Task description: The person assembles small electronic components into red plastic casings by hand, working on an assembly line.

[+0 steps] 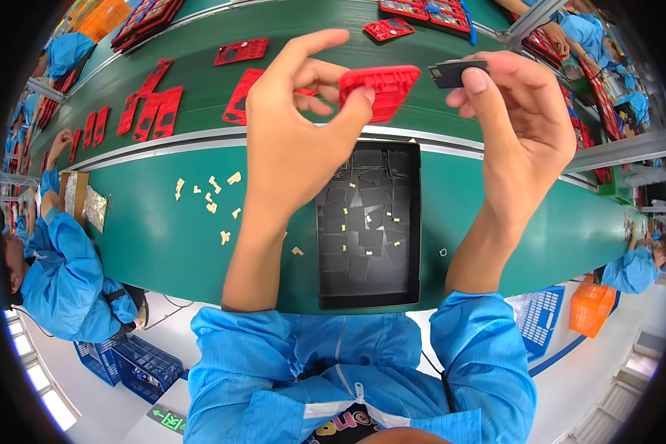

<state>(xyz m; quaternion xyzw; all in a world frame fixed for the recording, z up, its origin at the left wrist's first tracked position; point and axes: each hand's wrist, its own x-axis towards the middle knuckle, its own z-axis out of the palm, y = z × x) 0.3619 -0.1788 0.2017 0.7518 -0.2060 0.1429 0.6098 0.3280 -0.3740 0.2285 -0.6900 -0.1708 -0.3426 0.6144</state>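
Raised over the far side of the bench, my left hand [296, 126] grips a red plastic housing [381, 89] between thumb and fingers, its ribbed edge upward. To its right, my right hand [522, 118] pinches a thin dark rectangular sheet [457, 75] between thumb and fingertips. A small gap separates the sheet from the housing. Below and between my forearms lies a black tray [414, 222] with several loose dark sheets [368, 240] and small pale pieces in it. Cream-coloured cut pieces [212, 208] are scattered on the green bench left of the tray.
A green conveyor belt [192, 78] runs beyond the bench's metal rail, carrying several red housings [159, 115]. One co-worker in blue [59, 259] sits at the left, another [633, 268] at the far right. Blue crates [148, 366] and an orange crate [592, 307] stand on the floor.
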